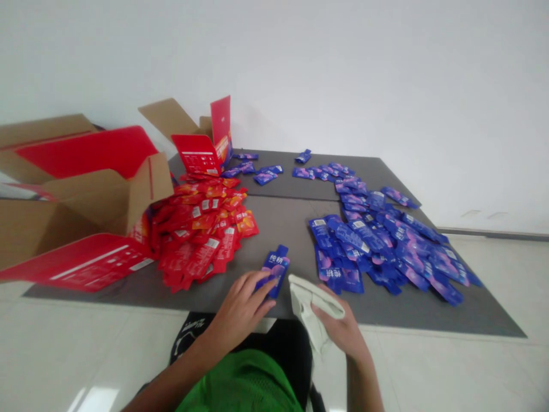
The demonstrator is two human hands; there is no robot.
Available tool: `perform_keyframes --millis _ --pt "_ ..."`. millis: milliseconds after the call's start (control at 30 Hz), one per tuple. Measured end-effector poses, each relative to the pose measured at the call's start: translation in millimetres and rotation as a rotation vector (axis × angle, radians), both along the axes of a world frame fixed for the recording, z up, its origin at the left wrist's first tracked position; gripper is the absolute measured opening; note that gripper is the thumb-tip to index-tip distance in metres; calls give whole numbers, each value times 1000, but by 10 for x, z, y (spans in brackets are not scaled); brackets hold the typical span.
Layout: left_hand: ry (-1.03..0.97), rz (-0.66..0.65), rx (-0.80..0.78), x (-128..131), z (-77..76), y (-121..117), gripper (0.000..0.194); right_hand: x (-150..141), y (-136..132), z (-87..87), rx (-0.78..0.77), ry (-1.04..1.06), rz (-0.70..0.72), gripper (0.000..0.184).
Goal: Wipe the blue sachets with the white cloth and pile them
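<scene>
Blue packet (276,264) under left hand's spread fingers (266,284), near grey table's (281,217) front edge, bare surface beyond.

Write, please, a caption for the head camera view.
Left hand touches a blue packet, right hand holds a folded pale cloth; red packets and bigger blue heap lie beyond.

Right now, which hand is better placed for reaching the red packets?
Probably the left hand: it is nearer the red packets, though its fingers touch a blue packet. The right hand is farther away, holding the folded pale cloth.
</scene>
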State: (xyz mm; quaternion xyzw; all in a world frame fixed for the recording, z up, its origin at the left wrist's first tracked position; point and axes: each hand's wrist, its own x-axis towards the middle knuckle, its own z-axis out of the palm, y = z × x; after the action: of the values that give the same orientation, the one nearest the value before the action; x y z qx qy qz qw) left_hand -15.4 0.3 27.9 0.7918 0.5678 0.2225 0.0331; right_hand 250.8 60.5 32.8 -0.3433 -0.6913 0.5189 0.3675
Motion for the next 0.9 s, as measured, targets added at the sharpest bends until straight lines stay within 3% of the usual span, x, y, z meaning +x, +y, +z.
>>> perform_keyframes --millis 67,133,200,300,433,533,667,767,900 --pt "31 -87 10 -34 -35 -122 36 -83 33 28 53 -38 -170 22" --pt "36 -126 37 -74 -80 -193 33 -196 86 116 152 -72 -239 26" --pt "19 -139 69 -101 -123 -222 32 -344 134 233 269 -99 -196 32" --pt "-29 -105 105 -101 -169 -229 29 -616 165 335 382 -239 -9 44" --pt "-60 -57 97 -82 -185 -225 31 -922 243 240 439 -626 238 48" --pt "-54 -111 87 -93 -170 -213 31 -990 487 176 448 -780 211 52" --pt "-40 -152 107 -123 -184 -202 33 -914 811 250 493 -868 61 57" --pt "-30 -147 88 -133 -231 -223 31 -853 683 302 535 -791 40 61" --pt "-43 -87 65 -132 -276 -257 21 -850 280 227 525 -737 244 54"
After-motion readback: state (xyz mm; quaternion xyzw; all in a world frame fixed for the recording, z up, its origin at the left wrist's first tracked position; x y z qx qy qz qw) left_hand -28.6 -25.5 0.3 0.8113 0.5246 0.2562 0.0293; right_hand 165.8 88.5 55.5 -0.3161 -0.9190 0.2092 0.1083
